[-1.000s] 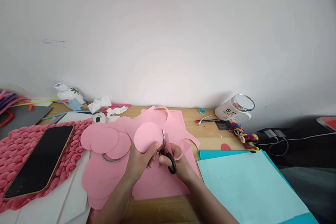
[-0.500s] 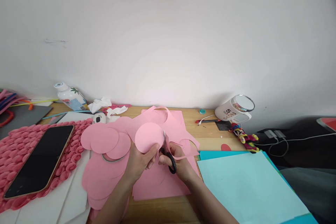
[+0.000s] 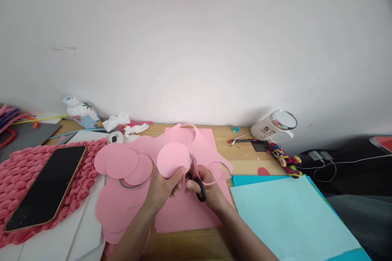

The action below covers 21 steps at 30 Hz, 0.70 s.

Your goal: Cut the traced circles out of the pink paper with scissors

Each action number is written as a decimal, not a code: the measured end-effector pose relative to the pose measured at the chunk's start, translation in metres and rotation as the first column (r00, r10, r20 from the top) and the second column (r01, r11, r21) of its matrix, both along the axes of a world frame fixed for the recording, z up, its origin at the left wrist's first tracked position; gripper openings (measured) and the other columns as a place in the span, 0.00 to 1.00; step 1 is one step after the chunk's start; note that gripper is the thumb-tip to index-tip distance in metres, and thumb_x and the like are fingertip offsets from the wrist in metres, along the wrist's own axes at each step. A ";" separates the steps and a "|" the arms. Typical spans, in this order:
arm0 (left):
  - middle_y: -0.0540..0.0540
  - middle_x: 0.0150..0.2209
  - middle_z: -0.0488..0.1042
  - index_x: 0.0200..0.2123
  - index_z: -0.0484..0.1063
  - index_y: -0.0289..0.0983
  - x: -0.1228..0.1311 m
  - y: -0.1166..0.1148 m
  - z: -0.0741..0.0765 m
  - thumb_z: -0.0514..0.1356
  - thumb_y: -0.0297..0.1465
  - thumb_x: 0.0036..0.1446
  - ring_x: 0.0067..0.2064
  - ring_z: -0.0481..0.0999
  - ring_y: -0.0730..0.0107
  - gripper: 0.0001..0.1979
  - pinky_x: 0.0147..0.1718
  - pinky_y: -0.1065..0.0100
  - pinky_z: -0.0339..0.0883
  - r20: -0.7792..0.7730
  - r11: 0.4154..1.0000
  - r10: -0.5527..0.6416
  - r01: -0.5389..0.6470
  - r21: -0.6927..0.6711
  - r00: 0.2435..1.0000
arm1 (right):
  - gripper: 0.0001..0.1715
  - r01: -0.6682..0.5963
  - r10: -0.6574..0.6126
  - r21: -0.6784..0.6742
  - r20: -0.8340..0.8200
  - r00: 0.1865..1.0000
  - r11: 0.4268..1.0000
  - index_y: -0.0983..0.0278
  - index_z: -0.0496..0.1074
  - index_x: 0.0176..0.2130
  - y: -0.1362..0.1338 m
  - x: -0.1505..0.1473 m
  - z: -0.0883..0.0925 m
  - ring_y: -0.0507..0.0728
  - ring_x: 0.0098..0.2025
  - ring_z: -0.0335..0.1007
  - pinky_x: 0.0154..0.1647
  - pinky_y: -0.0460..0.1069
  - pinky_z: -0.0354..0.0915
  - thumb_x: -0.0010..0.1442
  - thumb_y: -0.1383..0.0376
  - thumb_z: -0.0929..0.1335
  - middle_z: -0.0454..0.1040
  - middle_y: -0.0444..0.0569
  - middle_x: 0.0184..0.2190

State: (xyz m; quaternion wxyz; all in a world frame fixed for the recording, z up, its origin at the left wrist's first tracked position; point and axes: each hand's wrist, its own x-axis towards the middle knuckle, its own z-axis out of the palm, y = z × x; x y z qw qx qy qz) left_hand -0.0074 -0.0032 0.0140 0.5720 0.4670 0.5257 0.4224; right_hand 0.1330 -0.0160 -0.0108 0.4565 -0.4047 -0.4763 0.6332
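Observation:
My left hand [image 3: 165,185] pinches the lower edge of a round pink paper disc [image 3: 173,159] between thumb and fingers. My right hand [image 3: 206,185] is closed around the black handles of a pair of scissors [image 3: 200,191]. Their blades point up along the disc's right edge, and a narrow pink paper strip curls around beside them. Pink paper sheets [image 3: 191,216] lie under both hands. To the left, several cut pink paper circles [image 3: 122,163] overlap in a loose pile. Whether the blades are touching the paper, I cannot tell.
A black phone [image 3: 47,187] rests on rows of pink rolled paper pieces [image 3: 18,167] at left. Behind stand a white bottle [image 3: 81,112] and crumpled tissues [image 3: 116,121]. At right are a tilted white mug [image 3: 263,128], a small colourful figure [image 3: 286,161] and light blue paper sheets [image 3: 290,216].
Almost nothing differs. The disc in my left hand has shifted very slightly left, and the scissors stay along its right edge.

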 end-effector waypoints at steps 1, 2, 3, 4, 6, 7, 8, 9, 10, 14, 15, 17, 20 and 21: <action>0.56 0.07 0.59 0.14 0.59 0.36 0.000 0.000 0.000 0.60 0.34 0.49 0.10 0.55 0.81 0.18 0.09 0.75 0.50 -0.001 1.000 -0.008 0.008 0.007 1.000 | 0.23 0.001 -0.001 -0.002 -0.014 1.000 1.000 0.65 0.63 0.23 0.000 0.000 0.000 0.48 0.21 0.51 0.21 0.45 0.49 0.44 0.51 0.74 0.59 0.39 0.18; 0.55 0.08 0.59 0.14 0.60 0.36 0.000 -0.001 0.000 0.60 0.34 0.50 0.10 0.55 0.81 0.17 0.09 0.75 0.50 -0.001 1.000 -0.017 0.017 0.013 1.000 | 0.23 -0.001 0.001 -0.003 -0.029 1.000 1.000 0.65 0.63 0.24 0.000 0.000 0.000 0.48 0.22 0.50 0.22 0.45 0.49 0.44 0.52 0.74 0.58 0.39 0.19; 0.55 0.08 0.59 0.14 0.61 0.36 0.000 -0.001 -0.001 0.60 0.34 0.50 0.10 0.56 0.81 0.18 0.09 0.75 0.50 -0.002 0.999 -0.025 0.025 0.020 1.000 | 0.23 -0.004 0.004 -0.004 -0.042 0.999 1.000 0.64 0.62 0.24 0.000 0.000 0.000 0.48 0.22 0.50 0.22 0.45 0.48 0.44 0.53 0.74 0.58 0.39 0.19; 0.55 0.08 0.60 0.14 0.61 0.36 0.000 -0.001 -0.001 0.60 0.34 0.50 0.10 0.56 0.81 0.18 0.09 0.75 0.50 -0.003 0.999 -0.032 0.032 0.024 0.999 | 0.22 -0.010 0.010 -0.005 -0.053 0.999 1.000 0.64 0.62 0.24 0.000 0.000 0.000 0.49 0.23 0.50 0.23 0.45 0.48 0.45 0.54 0.74 0.58 0.39 0.20; 0.55 0.08 0.60 0.14 0.61 0.35 0.000 -0.001 -0.002 0.60 0.35 0.50 0.10 0.56 0.81 0.18 0.09 0.75 0.50 -0.004 0.999 -0.035 0.035 0.026 0.999 | 0.21 -0.018 0.018 -0.006 -0.062 0.998 1.000 0.65 0.63 0.25 0.000 0.001 -0.002 0.49 0.23 0.51 0.23 0.45 0.48 0.45 0.54 0.74 0.59 0.40 0.20; 0.55 0.08 0.60 0.14 0.61 0.36 0.000 -0.001 -0.002 0.60 0.35 0.50 0.10 0.55 0.81 0.18 0.09 0.75 0.50 -0.004 0.999 -0.031 0.032 0.025 0.999 | 0.21 -0.018 0.018 -0.006 -0.058 0.998 1.000 0.65 0.63 0.25 0.000 0.001 -0.003 0.49 0.23 0.51 0.23 0.46 0.48 0.46 0.54 0.74 0.59 0.40 0.20; 0.55 0.08 0.60 0.14 0.61 0.36 0.000 -0.001 -0.003 0.60 0.35 0.50 0.10 0.55 0.81 0.17 0.09 0.75 0.50 -0.004 0.999 -0.027 0.027 0.021 1.000 | 0.21 -0.018 0.017 -0.007 -0.053 0.998 1.000 0.65 0.64 0.25 0.000 0.001 -0.003 0.49 0.23 0.52 0.23 0.45 0.49 0.46 0.54 0.74 0.59 0.40 0.20; 0.56 0.08 0.60 0.15 0.61 0.36 0.000 -0.001 -0.003 0.60 0.35 0.50 0.10 0.55 0.81 0.17 0.09 0.75 0.50 -0.002 1.000 -0.022 0.022 0.016 1.000 | 0.20 -0.017 0.017 -0.007 -0.049 0.999 1.000 0.65 0.64 0.24 0.000 0.001 -0.004 0.49 0.23 0.52 0.23 0.45 0.49 0.46 0.54 0.74 0.60 0.40 0.19; 0.56 0.08 0.60 0.15 0.60 0.36 0.000 -0.001 -0.002 0.60 0.35 0.50 0.10 0.55 0.81 0.16 0.09 0.75 0.50 -0.001 1.000 -0.018 0.018 0.009 1.000 | 0.20 -0.016 0.016 -0.007 -0.044 0.999 1.000 0.65 0.65 0.24 0.000 0.001 -0.005 0.49 0.23 0.53 0.22 0.45 0.49 0.46 0.54 0.74 0.60 0.40 0.19; 0.56 0.07 0.59 0.15 0.58 0.37 0.000 0.000 -0.001 0.61 0.34 0.49 0.10 0.55 0.81 0.17 0.09 0.75 0.50 0.001 1.000 -0.003 0.003 -0.013 1.000 | 0.20 -0.014 0.014 0.009 -0.029 0.999 1.000 0.66 0.66 0.24 0.000 0.001 -0.004 0.50 0.22 0.56 0.22 0.45 0.52 0.46 0.54 0.73 0.63 0.41 0.19; 0.57 0.07 0.59 0.15 0.58 0.37 0.000 0.000 -0.001 0.60 0.34 0.49 0.10 0.55 0.81 0.17 0.09 0.75 0.50 0.002 1.000 -0.002 0.002 -0.015 1.000 | 0.20 -0.013 0.013 0.014 -0.021 1.000 1.000 0.66 0.67 0.23 0.000 0.001 -0.004 0.50 0.22 0.57 0.22 0.45 0.53 0.46 0.54 0.73 0.63 0.41 0.19; 0.57 0.07 0.59 0.14 0.56 0.38 0.000 0.000 -0.001 0.60 0.34 0.49 0.10 0.55 0.81 0.18 0.09 0.76 0.50 0.006 1.000 -0.001 0.002 -0.017 1.000 | 0.20 -0.010 0.010 0.018 -0.008 1.000 1.000 0.66 0.67 0.22 0.000 0.001 -0.002 0.50 0.22 0.58 0.22 0.46 0.54 0.46 0.53 0.73 0.63 0.41 0.18; 0.57 0.08 0.58 0.14 0.56 0.38 0.000 0.000 -0.001 0.60 0.34 0.49 0.10 0.55 0.82 0.18 0.09 0.76 0.50 0.014 1.000 -0.001 0.001 -0.013 1.000 | 0.20 -0.006 0.006 0.021 -0.002 1.000 1.000 0.65 0.67 0.23 0.000 0.001 -0.002 0.50 0.21 0.59 0.22 0.46 0.55 0.47 0.53 0.73 0.63 0.40 0.17; 0.57 0.08 0.58 0.14 0.56 0.38 0.000 0.000 -0.002 0.60 0.34 0.49 0.10 0.55 0.82 0.19 0.09 0.75 0.50 0.018 1.000 -0.001 0.001 -0.011 1.000 | 0.20 -0.006 0.006 0.025 -0.001 1.000 1.000 0.65 0.67 0.23 0.000 0.001 -0.002 0.50 0.21 0.58 0.22 0.46 0.55 0.47 0.53 0.73 0.63 0.40 0.17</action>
